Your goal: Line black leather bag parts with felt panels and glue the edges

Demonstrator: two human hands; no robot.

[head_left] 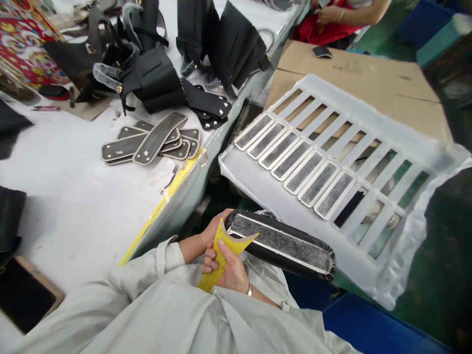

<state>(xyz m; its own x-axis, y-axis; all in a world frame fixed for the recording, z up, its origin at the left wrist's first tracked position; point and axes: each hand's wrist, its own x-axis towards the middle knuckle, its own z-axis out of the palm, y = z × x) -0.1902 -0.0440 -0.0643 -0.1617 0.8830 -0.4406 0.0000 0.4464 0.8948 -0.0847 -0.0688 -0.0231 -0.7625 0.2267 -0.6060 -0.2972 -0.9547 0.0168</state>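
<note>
A long black bag piece (280,242) slants across my lap. Its upturned base shows a mottled grey strip between white edges, and its black rim is gathered at the right end. My left hand (213,230) is closed round its left end; some of those fingers are hidden. In front of it, my right hand (232,268) grips a flat yellow scraper-like piece (230,241) with a concave, two-pointed end. That end lies close to the bag piece's left end; whether they touch I cannot tell.
A white slotted sheet (254,179) carries several grey-centred strips (280,150) at right, over cardboard (398,81). On the left table (66,182) lie stacked grey strips (155,140), black straps (206,101) and black bags (155,78). Another person's hand (330,15) is at top right.
</note>
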